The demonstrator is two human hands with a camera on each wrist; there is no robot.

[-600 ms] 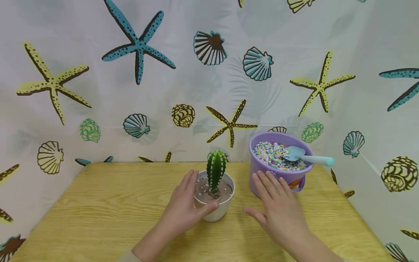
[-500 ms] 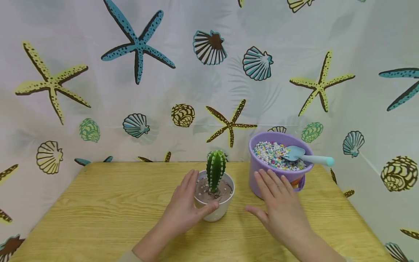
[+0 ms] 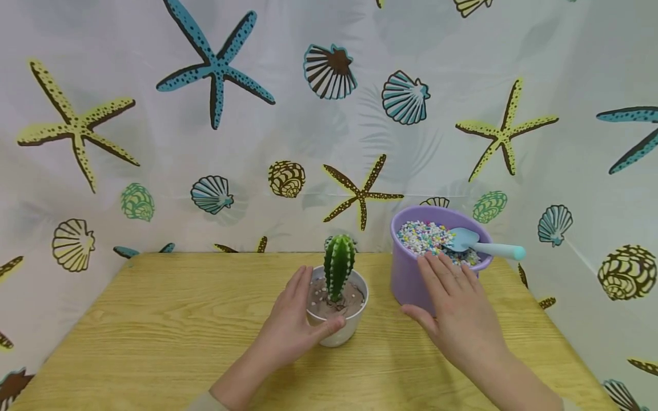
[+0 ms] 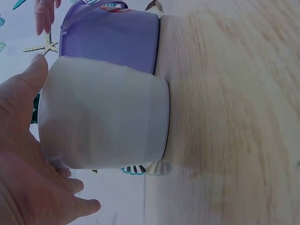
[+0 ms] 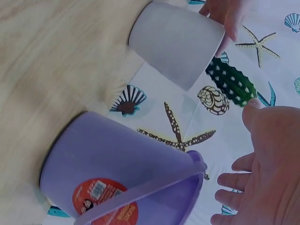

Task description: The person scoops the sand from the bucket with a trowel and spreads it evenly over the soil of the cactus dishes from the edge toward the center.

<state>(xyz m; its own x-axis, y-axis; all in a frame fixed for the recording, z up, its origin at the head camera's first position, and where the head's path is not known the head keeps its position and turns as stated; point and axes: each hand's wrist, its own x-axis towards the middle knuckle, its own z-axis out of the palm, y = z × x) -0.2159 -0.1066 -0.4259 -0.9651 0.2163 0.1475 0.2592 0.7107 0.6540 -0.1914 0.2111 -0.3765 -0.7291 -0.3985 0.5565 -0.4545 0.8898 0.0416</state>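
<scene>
At the near side, light sleeves (image 3: 207,402) show at both wrists. The left hand (image 3: 288,334) has its grip spread around the left and near sides of a white pot (image 3: 336,337), with the thumb across the near rim and the fingers extended along the left. The pot stands upright at the middle of the worktop (image 3: 180,319), holding soil (image 3: 321,307) and an upright green cactus (image 3: 338,268). To the right, the right hand (image 3: 460,314) holds nothing; its grip is spread, thumb out to the left, just in front of a purple bucket (image 3: 408,285). The bucket, a little farther than the pot, contains multicoloured beads (image 3: 418,235) and a blue scoop (image 3: 462,238), whose handle juts over the right rim. Farthest, a pale cloth (image 3: 288,125) printed with starfish and shells hangs behind the worktop.
</scene>
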